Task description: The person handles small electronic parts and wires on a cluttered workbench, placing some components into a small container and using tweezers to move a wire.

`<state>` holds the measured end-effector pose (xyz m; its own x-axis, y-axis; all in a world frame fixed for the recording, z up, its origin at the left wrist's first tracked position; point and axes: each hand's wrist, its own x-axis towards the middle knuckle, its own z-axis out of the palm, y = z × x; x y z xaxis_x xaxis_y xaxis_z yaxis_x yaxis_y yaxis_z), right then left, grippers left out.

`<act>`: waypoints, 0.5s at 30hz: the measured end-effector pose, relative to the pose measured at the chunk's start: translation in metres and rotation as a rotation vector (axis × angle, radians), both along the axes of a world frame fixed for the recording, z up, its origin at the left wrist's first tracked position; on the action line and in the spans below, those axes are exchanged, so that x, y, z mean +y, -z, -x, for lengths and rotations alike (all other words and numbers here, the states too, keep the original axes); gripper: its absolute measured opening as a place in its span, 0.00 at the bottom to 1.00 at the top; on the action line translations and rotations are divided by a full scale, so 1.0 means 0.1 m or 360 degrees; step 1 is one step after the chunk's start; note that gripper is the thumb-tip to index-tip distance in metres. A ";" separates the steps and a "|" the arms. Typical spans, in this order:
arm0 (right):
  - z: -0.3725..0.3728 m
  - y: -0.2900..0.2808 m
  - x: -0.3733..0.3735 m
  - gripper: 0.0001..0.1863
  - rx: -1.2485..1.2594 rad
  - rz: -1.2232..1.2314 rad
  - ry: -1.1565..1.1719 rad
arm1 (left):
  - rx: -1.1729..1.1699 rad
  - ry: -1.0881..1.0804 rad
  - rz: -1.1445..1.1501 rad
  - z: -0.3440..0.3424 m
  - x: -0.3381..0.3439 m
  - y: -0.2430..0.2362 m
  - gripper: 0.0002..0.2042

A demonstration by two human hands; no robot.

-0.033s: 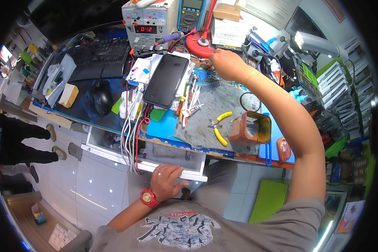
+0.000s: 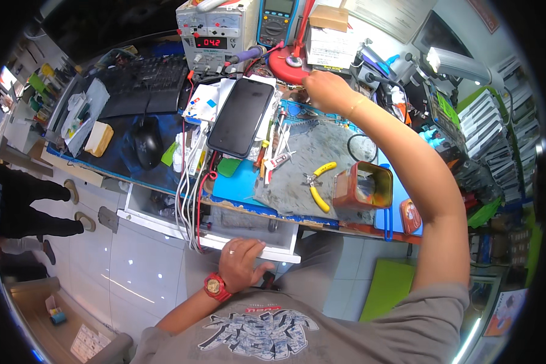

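My left hand (image 2: 241, 264) rests with its fingers stretched over the front edge of the open white drawer (image 2: 164, 228), thumb apart; a red watch is on that wrist. My right hand (image 2: 329, 92) reaches across to the back of the bench, beside the red round base (image 2: 286, 68). Its fingers curl downward, and whatever is in them is hidden. Left of it lies a black smartphone (image 2: 241, 117), screen up and dark, on papers. Yellow-handled cutting pliers (image 2: 313, 182) lie on the grey mat (image 2: 285, 191), next to a square open tin (image 2: 349, 189).
A power supply (image 2: 215, 45) and a blue multimeter (image 2: 277, 24) stand at the back. Further left are a black keyboard (image 2: 145, 82) and mouse (image 2: 145, 142). White and red cables (image 2: 191, 182) hang over the drawer. Another person's legs (image 2: 48, 209) show at far left.
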<state>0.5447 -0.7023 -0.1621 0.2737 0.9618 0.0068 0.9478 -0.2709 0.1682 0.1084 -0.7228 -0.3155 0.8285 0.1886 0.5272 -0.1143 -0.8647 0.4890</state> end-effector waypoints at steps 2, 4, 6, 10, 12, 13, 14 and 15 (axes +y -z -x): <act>-0.01 0.02 0.14 0.08 -0.0039 0.0178 0.0037 | -0.0010 -0.0044 0.0057 0.00 0.01 0.02 0.25; -0.01 0.05 0.18 0.09 -0.0094 0.0439 0.0172 | 0.0020 0.0015 0.0044 -0.01 0.02 0.01 0.25; -0.02 0.06 0.22 0.10 -0.0061 0.0388 0.0147 | -0.0001 0.0031 0.0087 -0.01 0.02 -0.01 0.25; -0.14 0.05 0.23 0.12 -0.0068 0.0444 0.0012 | -0.0066 0.0218 0.0158 -0.06 -0.03 -0.22 0.25; -0.17 0.08 0.16 0.12 -0.0068 0.0438 0.0001 | -0.0048 0.0428 0.0120 -0.25 -0.18 -0.48 0.20; -0.18 0.09 0.14 0.12 -0.0066 0.0430 -0.0045 | 0.0028 0.0769 0.0058 -0.34 -0.30 -0.57 0.17; -0.17 0.08 0.12 0.12 -0.0069 0.0429 -0.0029 | 0.0101 0.1112 -0.0004 -0.44 -0.44 -0.61 0.15; -0.17 0.08 0.08 0.11 -0.0125 0.0383 -0.0072 | 0.0159 0.1274 -0.0123 -0.56 -0.62 -0.64 0.13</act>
<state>0.5613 -0.6939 -0.1703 0.2378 0.9496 -0.2044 0.9396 -0.1715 0.2962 0.1640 -0.7847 -0.2512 0.7405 -0.5156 0.4310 -0.6720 -0.5709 0.4716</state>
